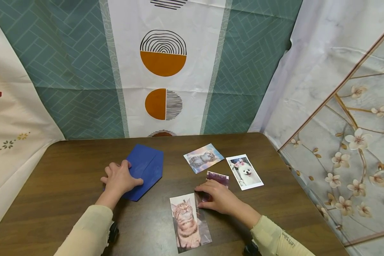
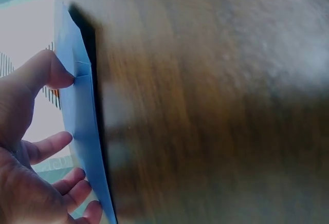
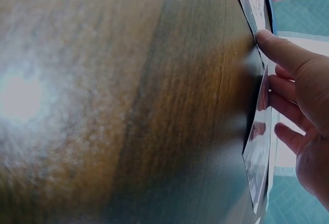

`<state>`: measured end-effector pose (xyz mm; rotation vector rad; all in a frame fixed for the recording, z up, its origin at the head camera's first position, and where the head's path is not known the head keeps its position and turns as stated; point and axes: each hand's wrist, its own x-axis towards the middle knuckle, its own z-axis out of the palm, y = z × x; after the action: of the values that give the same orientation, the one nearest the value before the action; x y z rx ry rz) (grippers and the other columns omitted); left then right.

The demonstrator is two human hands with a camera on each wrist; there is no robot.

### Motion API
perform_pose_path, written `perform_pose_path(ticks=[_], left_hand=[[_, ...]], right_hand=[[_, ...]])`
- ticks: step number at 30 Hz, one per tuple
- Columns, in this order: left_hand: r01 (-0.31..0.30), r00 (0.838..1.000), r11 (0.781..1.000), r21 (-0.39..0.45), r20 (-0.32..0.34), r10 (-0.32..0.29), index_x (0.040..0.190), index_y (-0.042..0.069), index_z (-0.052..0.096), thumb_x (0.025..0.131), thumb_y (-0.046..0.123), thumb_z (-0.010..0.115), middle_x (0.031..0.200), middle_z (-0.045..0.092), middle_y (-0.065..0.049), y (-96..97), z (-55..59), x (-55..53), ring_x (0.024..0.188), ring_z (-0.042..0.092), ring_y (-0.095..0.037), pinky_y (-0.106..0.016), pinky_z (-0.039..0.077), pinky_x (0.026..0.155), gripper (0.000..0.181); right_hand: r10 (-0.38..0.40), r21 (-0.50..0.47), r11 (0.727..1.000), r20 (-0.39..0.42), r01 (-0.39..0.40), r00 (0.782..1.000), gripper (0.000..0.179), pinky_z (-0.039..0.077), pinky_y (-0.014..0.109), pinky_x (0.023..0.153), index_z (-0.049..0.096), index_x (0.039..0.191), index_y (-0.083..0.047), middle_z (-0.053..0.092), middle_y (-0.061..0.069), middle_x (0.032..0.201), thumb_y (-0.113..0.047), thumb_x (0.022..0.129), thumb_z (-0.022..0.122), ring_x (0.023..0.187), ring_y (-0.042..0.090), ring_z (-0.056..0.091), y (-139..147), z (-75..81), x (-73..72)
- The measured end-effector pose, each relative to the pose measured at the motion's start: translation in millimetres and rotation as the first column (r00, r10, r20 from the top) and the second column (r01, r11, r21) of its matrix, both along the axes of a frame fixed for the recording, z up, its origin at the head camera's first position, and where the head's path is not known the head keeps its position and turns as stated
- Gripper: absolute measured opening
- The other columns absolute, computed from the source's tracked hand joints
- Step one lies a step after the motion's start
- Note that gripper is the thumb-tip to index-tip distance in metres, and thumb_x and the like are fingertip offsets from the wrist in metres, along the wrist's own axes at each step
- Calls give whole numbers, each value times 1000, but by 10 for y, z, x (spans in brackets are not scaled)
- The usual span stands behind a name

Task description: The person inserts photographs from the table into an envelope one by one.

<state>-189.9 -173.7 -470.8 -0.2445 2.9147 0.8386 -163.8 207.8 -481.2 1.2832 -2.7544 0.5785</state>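
Note:
On the left of the table lies a blue envelope point(image 1: 147, 167), its flap seam facing up. My left hand point(image 1: 120, 177) rests on it with fingers spread, thumb and fingertips against the paper, as the left wrist view shows on the blue envelope point(image 2: 82, 106). My right hand point(image 1: 219, 195) touches the picture cards with its fingertips, thumb near the top of an orange tabby cat photo point(image 1: 187, 222). A darker glossy strip shows along that photo's right side. Another purplish photo card point(image 1: 219, 177) is partly hidden under the right hand; the right wrist view shows a glossy card point(image 3: 259, 126) below the fingers.
Behind the right hand lies a grey kitten photo point(image 1: 204, 158) on a pastel background. A white dog photo point(image 1: 244, 172) with a white border sits to its right. The brown wooden table point(image 1: 76, 160) ends at a patterned curtain point(image 1: 166, 106).

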Motion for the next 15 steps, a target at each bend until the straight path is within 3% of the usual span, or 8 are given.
perform_pose_path(ticks=[8,15], left_hand=[[-4,1000,1000,7,-5,4,134,-6,50,79,35,84,129,34,-44,-44,-27,-8,124,27,-62,-80,28,90,76],[0,999,1000,13,32,-1,136,-7,49,79,36,85,132,31,-47,-73,1,-49,124,25,-65,-82,26,91,79]], right_hand=[[-7,8,1000,11,7,1000,51,52,43,107,75,129,-9,75,2,122,-34,88,89,120,22,66,-17,9,0],[-21,20,1000,27,20,999,51,51,44,109,75,130,-9,75,1,124,-34,88,89,122,22,66,-14,12,4]])
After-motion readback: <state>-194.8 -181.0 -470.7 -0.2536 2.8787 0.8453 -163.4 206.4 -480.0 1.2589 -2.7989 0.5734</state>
